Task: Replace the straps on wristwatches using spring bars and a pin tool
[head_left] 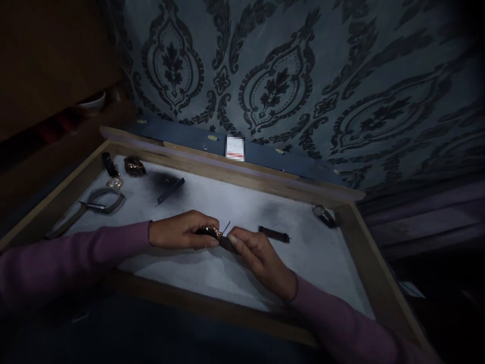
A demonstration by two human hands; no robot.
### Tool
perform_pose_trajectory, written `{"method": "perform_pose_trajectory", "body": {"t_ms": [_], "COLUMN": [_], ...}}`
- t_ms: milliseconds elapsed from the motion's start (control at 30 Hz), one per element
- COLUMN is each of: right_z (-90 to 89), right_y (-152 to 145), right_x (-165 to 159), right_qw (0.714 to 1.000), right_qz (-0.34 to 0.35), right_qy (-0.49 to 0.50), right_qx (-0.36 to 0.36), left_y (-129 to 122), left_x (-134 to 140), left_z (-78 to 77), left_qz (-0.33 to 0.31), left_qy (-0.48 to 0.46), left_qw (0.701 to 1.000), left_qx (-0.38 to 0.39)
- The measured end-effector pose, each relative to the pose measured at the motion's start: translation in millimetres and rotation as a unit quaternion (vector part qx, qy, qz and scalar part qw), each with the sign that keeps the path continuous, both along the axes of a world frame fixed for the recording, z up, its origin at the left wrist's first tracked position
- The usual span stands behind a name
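Above the middle of a shallow wooden tray, my left hand (189, 230) pinches a dark, gold-edged watch case (209, 231) between thumb and fingers. My right hand (257, 255) closes on a dark watch strap (226, 243), whose end meets the case's edge. A thin dark pin-like piece (226, 227) sticks up between the two hands; which hand bears it I cannot tell. Just right of my right hand, a loose brown strap piece (275, 234) lies on the white tray floor. Another loose dark strap piece (170, 191) rests beyond my left hand.
The wooden tray (382, 273) has raised walls. In its left corner are a gold-faced watch (114, 182), a bulky dark watch (134, 167) and a grey-strapped watch (106, 200). Another watch (324, 216) lies at the far right. A patterned wall (276, 91) rises behind.
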State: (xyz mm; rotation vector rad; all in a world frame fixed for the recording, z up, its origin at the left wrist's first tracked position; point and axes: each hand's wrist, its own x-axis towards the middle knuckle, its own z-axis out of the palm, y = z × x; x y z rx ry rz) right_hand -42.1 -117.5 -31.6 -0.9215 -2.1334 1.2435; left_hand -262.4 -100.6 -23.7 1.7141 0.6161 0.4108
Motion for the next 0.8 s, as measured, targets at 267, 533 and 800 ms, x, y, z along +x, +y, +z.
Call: {"method": "perform_pose_trajectory", "body": {"t_ms": [267,533,800], "right_z": [-2.1,-9.0,-6.7], "right_y": [-0.6,-1.9,-0.6], "right_x": [0.8,7.1,7.9], "right_qw": [0.998,0.964,0.960], "right_qz": [0.007,0.040,0.047], "right_qy": [-0.024,-0.086,-0.074], "right_qx": [0.061,0.247,0.267], "left_y": [0.1,-3.6,-4.6], "left_x": [-0.3,2.2,3.4], "left_z": [-0.6,-3.2,-4.9], "left_qz": [-0.001,-0.008,-0.008], "left_qy": [0.006,-0.024,-0.054], "left_qw": [0.999,0.977,0.957], "left_qx": [0.041,-0.214,-0.283]}}
